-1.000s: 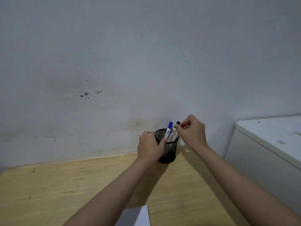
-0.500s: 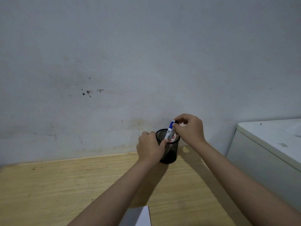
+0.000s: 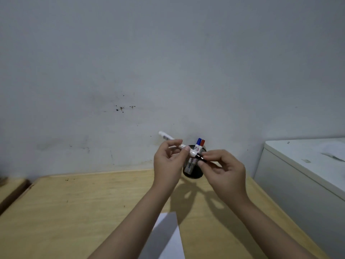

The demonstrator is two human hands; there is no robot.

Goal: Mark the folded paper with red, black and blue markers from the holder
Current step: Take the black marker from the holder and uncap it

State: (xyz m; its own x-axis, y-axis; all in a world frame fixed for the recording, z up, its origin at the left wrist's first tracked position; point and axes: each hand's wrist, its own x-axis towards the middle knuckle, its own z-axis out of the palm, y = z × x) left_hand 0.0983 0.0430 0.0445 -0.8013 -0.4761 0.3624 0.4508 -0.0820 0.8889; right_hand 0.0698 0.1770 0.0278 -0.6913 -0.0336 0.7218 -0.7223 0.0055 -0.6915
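My left hand (image 3: 169, 163) grips the white barrel of the black marker (image 3: 168, 137), held level in front of the holder. My right hand (image 3: 223, 170) pinches that marker's black cap (image 3: 201, 157) at its right end. Behind my hands stands the black mesh holder (image 3: 193, 173) near the wall, with the blue marker (image 3: 199, 141) and the red marker (image 3: 202, 142) upright in it. The white folded paper (image 3: 166, 238) lies on the wooden table (image 3: 74, 212) close to me, partly hidden by my left forearm.
A white cabinet (image 3: 302, 165) stands to the right of the table, its top higher than the tabletop. The grey stained wall (image 3: 130, 71) rises right behind the holder. A dark gap (image 3: 13, 193) runs along the table's left edge.
The black marker has come out of the holder and now lies level between both hands. My left hand left the holder's rim for the barrel. The red marker stands in the holder.
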